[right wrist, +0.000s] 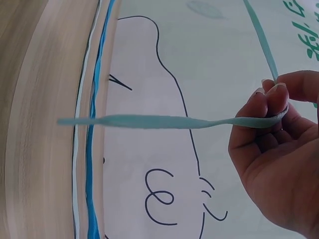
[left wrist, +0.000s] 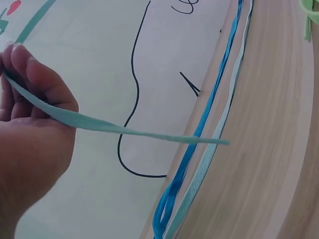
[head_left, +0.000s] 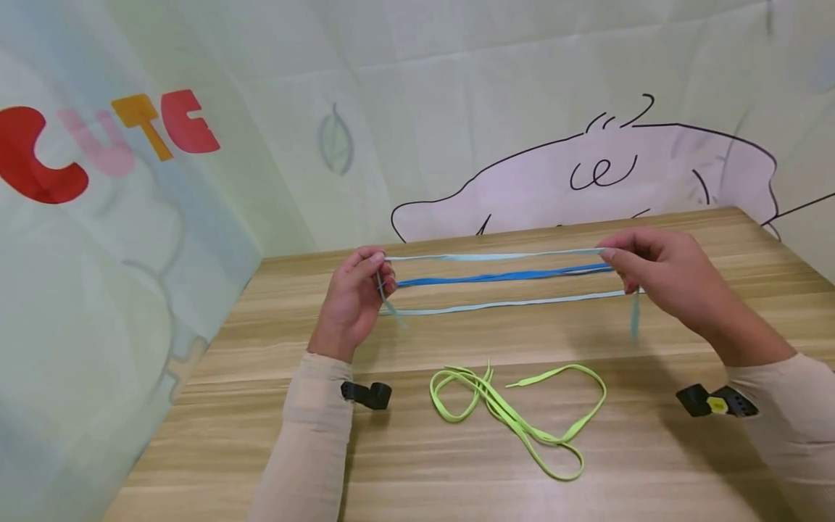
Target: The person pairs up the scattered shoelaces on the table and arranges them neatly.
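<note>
My left hand (head_left: 352, 304) and right hand (head_left: 678, 286) hold a light teal shoelace (head_left: 489, 257) stretched level between them above the table's far part. Each hand pinches it between thumb and fingers. From the left hand a loose tail (left wrist: 94, 123) dangles, as the left wrist view shows; another tail (right wrist: 149, 122) trails from the right hand in the right wrist view. Below the taut lace, a blue shoelace (head_left: 509, 276), doubled in places, runs sideways on the wood. Nearer to me a pale blue shoelace (head_left: 509, 304) lies roughly parallel to it.
A yellow-green shoelace (head_left: 522, 429) lies in loose loops on the wooden table (head_left: 404, 471), between my forearms. Behind the table's far edge hangs a printed cloth (head_left: 417, 109) with a cartoon outline and coloured letters. Black wrist cameras (head_left: 367, 395) sit by both sleeves.
</note>
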The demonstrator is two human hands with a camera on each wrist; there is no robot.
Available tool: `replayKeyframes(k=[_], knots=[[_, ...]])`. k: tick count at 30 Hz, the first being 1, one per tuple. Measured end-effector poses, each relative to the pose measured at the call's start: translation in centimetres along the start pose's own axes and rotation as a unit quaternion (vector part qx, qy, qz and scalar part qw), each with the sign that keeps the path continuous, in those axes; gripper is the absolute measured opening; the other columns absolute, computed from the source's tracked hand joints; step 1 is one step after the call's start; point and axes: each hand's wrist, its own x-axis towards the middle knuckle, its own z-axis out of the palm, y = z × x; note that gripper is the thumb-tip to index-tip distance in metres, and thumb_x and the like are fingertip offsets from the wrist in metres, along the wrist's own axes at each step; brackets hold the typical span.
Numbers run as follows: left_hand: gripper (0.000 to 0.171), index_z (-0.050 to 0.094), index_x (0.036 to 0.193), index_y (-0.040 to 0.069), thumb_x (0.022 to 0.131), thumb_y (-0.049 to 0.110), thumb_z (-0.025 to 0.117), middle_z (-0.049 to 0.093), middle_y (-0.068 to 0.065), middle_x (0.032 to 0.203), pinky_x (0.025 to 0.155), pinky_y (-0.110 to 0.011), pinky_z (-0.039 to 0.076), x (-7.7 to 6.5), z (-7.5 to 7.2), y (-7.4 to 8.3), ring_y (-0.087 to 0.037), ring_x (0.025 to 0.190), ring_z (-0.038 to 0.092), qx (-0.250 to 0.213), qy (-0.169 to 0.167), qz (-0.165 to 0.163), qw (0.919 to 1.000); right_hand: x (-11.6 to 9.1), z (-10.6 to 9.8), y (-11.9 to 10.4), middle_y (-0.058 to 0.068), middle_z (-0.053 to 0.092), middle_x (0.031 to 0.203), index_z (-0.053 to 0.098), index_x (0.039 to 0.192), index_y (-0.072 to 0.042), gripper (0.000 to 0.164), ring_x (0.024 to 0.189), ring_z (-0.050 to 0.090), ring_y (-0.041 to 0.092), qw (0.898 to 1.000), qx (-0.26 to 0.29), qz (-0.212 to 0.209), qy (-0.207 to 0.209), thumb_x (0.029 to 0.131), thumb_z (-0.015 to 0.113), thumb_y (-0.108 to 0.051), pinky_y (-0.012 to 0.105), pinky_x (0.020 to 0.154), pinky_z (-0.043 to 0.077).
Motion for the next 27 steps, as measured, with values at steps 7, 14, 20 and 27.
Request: replayKeyframes(k=[7,14,20,27], knots=[[0.007,0.063,0.092,0.011,0.098,0.008,0.061,0.062,-0.001,0.080,0.068,-0.024,0.046,0.3,-0.8,0.1,-0.013,0.073,0.055,-0.002,0.019,-0.010,0.9998,0.2,-0.2,0.4,0.010,0.058,0.080,0.067,0.118,-0.008,0.031,0.071,0.057,0.019,1.000,-0.004,0.012,0.010,0.102,0.059,-0.034,0.031,0.056,0.042],[0.008,0.064,0.091,0.012,0.098,0.011,0.063,0.063,-0.001,0.080,0.069,-0.024,0.047,0.5,-1.7,-0.1,-0.013,0.073,0.056,0.004,0.026,-0.012,0.9996,0.5,-0.4,0.9,0.010,0.058,0.080,0.067,0.117,-0.008,0.031,0.072,0.056,0.018,1.000,-0.002,0.014,0.020,0.102,0.059,-0.034,0.031,0.056,0.041],[0.006,0.064,0.092,0.012,0.098,0.010,0.064,0.063,-0.001,0.080,0.068,-0.024,0.047,0.4,-2.1,-0.3,-0.013,0.072,0.056,0.002,0.040,-0.015,0.9991,0.6,-0.5,1.5,0.009,0.058,0.083,0.067,0.116,-0.007,0.031,0.072,0.056,0.018,1.000,0.011,0.011,0.026,0.102,0.060,-0.034,0.030,0.057,0.044],[0.007,0.063,0.095,0.009,0.095,0.013,0.069,0.062,-0.002,0.081,0.067,-0.023,0.048,0.4,-2.7,-0.4,-0.013,0.072,0.057,0.002,0.047,-0.019,0.9987,0.8,-0.7,2.1,0.006,0.058,0.083,0.065,0.118,-0.006,0.034,0.072,0.056,0.019,0.999,0.016,0.013,0.028,0.103,0.058,-0.035,0.033,0.059,0.042]])
